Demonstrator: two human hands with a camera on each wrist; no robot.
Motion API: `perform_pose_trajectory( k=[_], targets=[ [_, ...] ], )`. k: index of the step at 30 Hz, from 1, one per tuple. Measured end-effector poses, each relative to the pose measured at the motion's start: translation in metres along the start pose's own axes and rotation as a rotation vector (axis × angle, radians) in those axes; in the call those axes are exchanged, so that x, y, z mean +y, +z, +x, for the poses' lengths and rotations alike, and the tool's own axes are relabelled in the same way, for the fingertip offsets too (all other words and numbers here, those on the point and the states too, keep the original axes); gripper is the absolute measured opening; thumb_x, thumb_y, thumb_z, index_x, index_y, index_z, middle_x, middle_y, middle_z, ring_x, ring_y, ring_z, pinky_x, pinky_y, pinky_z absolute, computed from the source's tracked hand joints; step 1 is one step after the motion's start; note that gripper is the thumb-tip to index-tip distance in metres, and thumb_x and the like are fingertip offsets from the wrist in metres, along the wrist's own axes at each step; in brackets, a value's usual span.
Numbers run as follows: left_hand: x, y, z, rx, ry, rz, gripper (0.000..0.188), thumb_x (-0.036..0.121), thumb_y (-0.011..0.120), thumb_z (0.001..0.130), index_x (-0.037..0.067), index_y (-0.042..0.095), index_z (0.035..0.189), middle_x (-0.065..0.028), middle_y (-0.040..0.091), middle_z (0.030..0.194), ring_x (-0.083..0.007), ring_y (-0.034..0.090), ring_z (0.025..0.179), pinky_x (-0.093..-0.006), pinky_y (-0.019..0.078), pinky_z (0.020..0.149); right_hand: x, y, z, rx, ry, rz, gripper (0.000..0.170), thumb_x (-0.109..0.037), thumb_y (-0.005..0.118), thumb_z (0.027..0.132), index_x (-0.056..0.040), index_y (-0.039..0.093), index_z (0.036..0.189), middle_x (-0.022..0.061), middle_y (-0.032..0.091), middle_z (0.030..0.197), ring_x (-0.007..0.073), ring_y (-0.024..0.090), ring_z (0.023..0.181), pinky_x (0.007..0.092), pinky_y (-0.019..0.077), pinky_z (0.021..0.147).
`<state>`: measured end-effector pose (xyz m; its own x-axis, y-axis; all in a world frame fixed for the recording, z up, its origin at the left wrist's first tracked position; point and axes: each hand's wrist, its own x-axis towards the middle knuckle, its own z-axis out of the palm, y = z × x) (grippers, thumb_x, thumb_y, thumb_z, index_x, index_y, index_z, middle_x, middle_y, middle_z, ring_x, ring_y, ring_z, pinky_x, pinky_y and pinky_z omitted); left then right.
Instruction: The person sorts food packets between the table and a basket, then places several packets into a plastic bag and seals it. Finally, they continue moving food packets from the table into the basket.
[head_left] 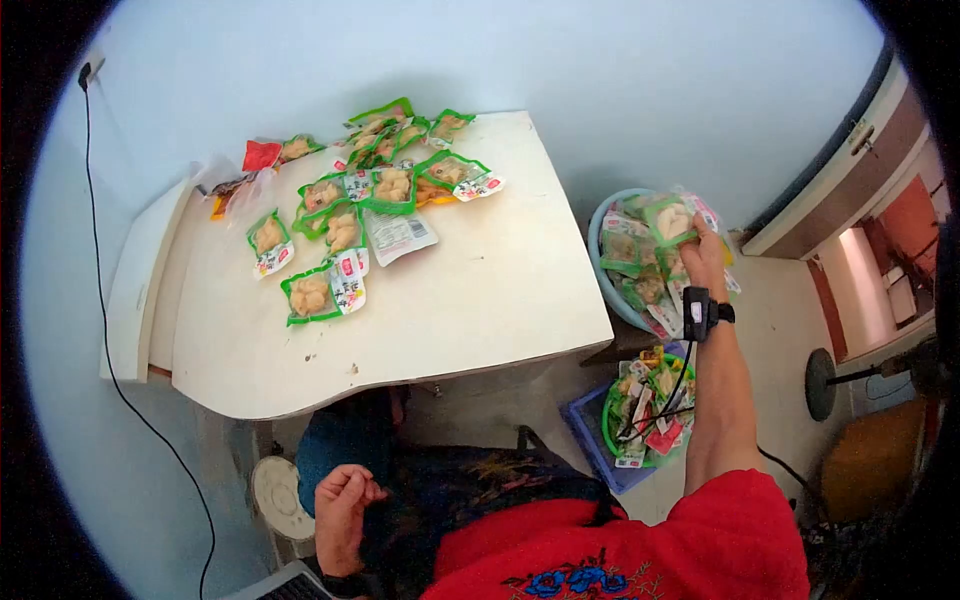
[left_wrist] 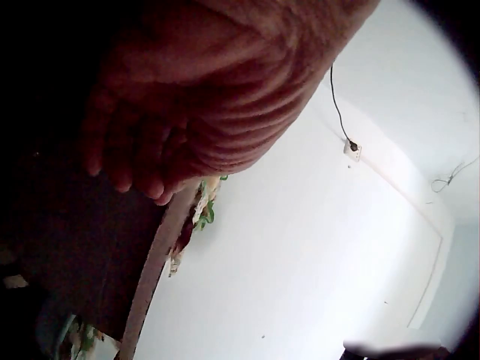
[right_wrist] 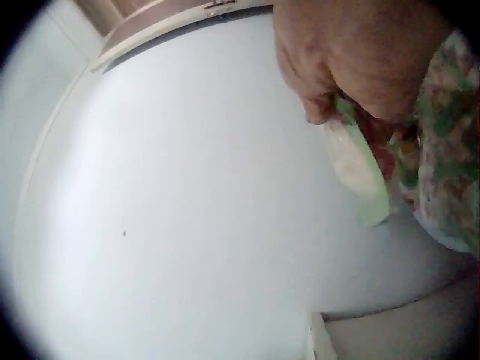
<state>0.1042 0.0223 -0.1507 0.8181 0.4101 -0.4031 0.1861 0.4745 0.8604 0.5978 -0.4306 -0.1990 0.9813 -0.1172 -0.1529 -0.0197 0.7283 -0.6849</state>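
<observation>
My right hand (head_left: pixel 704 258) pinches the edge of a green-bordered clear packet (head_left: pixel 669 219) with pale food inside, above a light blue tub (head_left: pixel 603 283) full of similar packets. In the right wrist view the packet (right_wrist: pixel 356 171) hangs from the fingers of that hand (right_wrist: pixel 360 64). My left hand (head_left: pixel 345 505) hovers near my lap, fingers loosely curled, holding nothing; its palm (left_wrist: pixel 202 90) shows in the left wrist view. Several more packets (head_left: pixel 308 296) lie spread and partly piled on the white table (head_left: pixel 500 290).
A green basket (head_left: pixel 607 420) of mixed packets stands in a purple crate (head_left: pixel 590 440) on the floor below the tub. A round stool (head_left: pixel 280 497) is under the table's front left. A black cable (head_left: pixel 110 350) runs down the left wall; a fan (head_left: pixel 820 384) stands right.
</observation>
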Motion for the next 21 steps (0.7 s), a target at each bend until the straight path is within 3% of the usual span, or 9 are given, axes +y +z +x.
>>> perform_pose_trajectory(
  k=[3,6,10,13,17,18,19,20,21],
  targets=[
    [0.002,0.003,-0.004,0.017,0.012,0.007,0.015,0.013,0.058,0.097,-0.001,0.064,0.095,-0.0047,0.060,0.074,-0.0140,0.058,0.070,-0.0333,0.0534,0.075,0.012,-0.022,0.029,-0.064,0.000,-0.197,0.034,-0.020,0.059,0.096,0.0041,0.054,0.120,0.0142,0.061,0.113,0.0266,0.060,0.108,0.0394,0.0501,0.095],
    [0.002,0.001,-0.003,0.026,0.029,0.017,0.016,0.014,0.059,0.097,-0.001,0.064,0.095,-0.0050,0.060,0.075,-0.0142,0.058,0.071,-0.0326,0.0526,0.075,0.015,-0.052,0.045,-0.046,-0.091,-1.474,0.047,-0.024,0.065,0.089,0.0062,0.054,0.124,0.0167,0.062,0.109,0.0281,0.060,0.109,0.0356,0.0487,0.092],
    [0.004,-0.001,-0.007,0.042,0.051,0.099,0.017,0.015,0.058,0.097,-0.001,0.063,0.096,-0.0048,0.059,0.076,-0.0135,0.058,0.072,-0.0300,0.0514,0.075,0.030,-0.036,0.030,0.364,-0.287,-1.260,0.056,-0.020,0.069,0.081,0.0101,0.054,0.126,0.0220,0.062,0.114,0.0304,0.059,0.113,0.0369,0.0464,0.094],
    [0.012,0.001,-0.012,0.113,0.013,0.139,0.017,0.015,0.058,0.097,-0.001,0.064,0.097,-0.0027,0.060,0.079,-0.0116,0.058,0.074,-0.0268,0.0506,0.075,0.038,-0.048,0.039,0.057,-0.494,-1.625,0.057,-0.023,0.062,0.088,0.0063,0.047,0.134,0.0197,0.058,0.127,0.0372,0.054,0.116,0.0445,0.0415,0.100],
    [0.010,-0.015,-0.010,0.084,0.011,0.158,0.019,0.020,0.059,0.097,0.002,0.063,0.099,-0.0028,0.062,0.084,-0.0120,0.060,0.079,-0.0270,0.0500,0.076,0.045,-0.056,0.046,-0.220,-0.513,-1.849,0.053,-0.024,0.057,0.095,-0.0004,0.045,0.140,0.0201,0.036,0.151,0.0348,0.035,0.138,0.0432,0.0295,0.112],
    [0.010,-0.017,-0.012,0.075,0.029,0.170,0.019,0.020,0.059,0.097,0.002,0.064,0.099,-0.0028,0.062,0.084,-0.0114,0.060,0.079,-0.0265,0.0499,0.076,0.048,-0.049,0.041,-0.282,-0.262,-1.695,0.054,-0.025,0.056,0.097,-0.0034,0.042,0.144,0.0193,0.034,0.153,0.0347,0.032,0.140,0.0442,0.0279,0.114],
    [0.006,-0.021,-0.015,0.073,0.043,0.136,0.020,0.021,0.060,0.097,0.002,0.064,0.099,-0.0026,0.063,0.084,-0.0110,0.060,0.079,-0.0261,0.0499,0.076,0.050,-0.110,0.112,-0.708,-0.540,-2.179,0.039,-0.021,0.056,0.094,-0.0025,0.049,0.127,0.0211,0.046,0.131,0.0369,0.045,0.119,0.0450,0.0395,0.094],
    [0.003,-0.025,-0.016,0.063,0.062,0.104,0.020,0.021,0.060,0.097,0.002,0.065,0.098,-0.0023,0.063,0.084,-0.0105,0.060,0.078,-0.0257,0.0498,0.076,0.054,-0.165,0.175,-1.083,-1.111,-2.467,0.025,-0.017,0.056,0.091,-0.0016,0.055,0.111,0.0229,0.058,0.110,0.0390,0.059,0.097,0.0458,0.0512,0.074],
    [0.002,-0.029,-0.017,0.043,0.084,0.072,0.020,0.022,0.060,0.097,0.002,0.065,0.098,-0.0021,0.063,0.084,-0.0101,0.060,0.078,-0.0253,0.0497,0.075,0.055,-0.138,0.148,-0.930,-0.572,-2.475,0.045,-0.027,0.055,0.094,-0.0018,0.045,0.129,0.0224,0.044,0.132,0.0369,0.044,0.120,0.0444,0.0382,0.095]
  ],
)
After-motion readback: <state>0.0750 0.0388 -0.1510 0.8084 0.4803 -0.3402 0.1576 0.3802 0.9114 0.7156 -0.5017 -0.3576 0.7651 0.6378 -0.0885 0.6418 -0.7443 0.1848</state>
